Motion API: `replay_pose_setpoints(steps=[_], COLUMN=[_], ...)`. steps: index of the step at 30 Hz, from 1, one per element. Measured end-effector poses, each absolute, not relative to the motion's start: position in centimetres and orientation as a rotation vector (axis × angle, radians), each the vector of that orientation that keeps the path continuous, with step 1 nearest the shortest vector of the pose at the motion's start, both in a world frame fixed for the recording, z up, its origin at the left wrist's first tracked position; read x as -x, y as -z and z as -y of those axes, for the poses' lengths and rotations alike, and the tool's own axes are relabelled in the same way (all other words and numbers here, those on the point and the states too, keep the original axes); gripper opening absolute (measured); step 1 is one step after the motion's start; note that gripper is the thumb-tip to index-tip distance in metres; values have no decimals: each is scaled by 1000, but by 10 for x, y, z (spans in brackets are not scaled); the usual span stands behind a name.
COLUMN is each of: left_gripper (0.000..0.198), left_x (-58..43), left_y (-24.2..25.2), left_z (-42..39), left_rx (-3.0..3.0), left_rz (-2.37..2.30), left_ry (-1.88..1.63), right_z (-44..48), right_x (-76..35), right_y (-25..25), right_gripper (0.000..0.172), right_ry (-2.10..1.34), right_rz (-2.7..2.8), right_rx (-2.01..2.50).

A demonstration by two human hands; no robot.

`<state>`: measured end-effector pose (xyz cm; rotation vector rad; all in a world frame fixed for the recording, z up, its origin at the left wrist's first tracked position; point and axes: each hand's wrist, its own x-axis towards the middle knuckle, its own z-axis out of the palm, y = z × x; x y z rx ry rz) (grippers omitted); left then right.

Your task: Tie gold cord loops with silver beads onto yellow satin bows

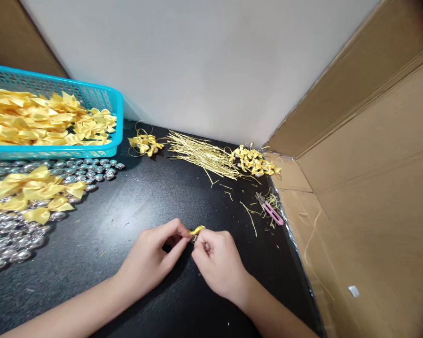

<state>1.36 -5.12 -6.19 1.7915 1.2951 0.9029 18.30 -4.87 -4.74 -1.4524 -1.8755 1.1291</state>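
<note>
Fingers, left: on my head view the left hand [158, 251] has thumb and index closed in a tight pinch on the near-left end of a yellow bow [197, 229].
Fingers, right: the right hand [220, 256] is curled closed, thumb to index, at the bow's other end; its grip is partly hidden from me.
Bow in hand: just above the worktop [127, 197] as far as I can judge, at the clock's centre; a small shiny bit shows beneath it, too obscured to name.
Made up, I judge: small clusters at 11 o'clock [144, 143] and 1 o'clock [254, 162], where bows seem joined with thin strands and beads.
Left, I judge: far more than done. Loose bows [31, 117] heap the turquoise basket [119, 122] at 10 o'clock; others [42, 190] lie over silver beads [17, 241] at 9.
Ties: straight gold strands [200, 155] at 12, thin and stiff-looking, in a crisscrossed bundle.
Snips: pink-handled snips [275, 214] at 2, beside curled clippings [250, 216].
Textures: satiny folded ribbon; glossy, metallic-looking rounded beads; perforated plastic basket; dark, speckled worktop.
Edges: smooth white panel [204, 61] at 12, creased brown cardboard [366, 155] at 3.
</note>
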Motion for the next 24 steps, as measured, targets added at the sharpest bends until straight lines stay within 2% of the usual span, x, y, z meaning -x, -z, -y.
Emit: replay_pose_setpoints(steps=[24], left_gripper=[13], left_x=[-15], left_y=[63], left_z=[50], left_rx=[-1752], left_rz=[-1327], left_ry=[-941], right_z=[49], right_x=[-182], right_y=[49], right_gripper=[24], right_ry=[-1093], right_rz=[1904], right_rx=[1462])
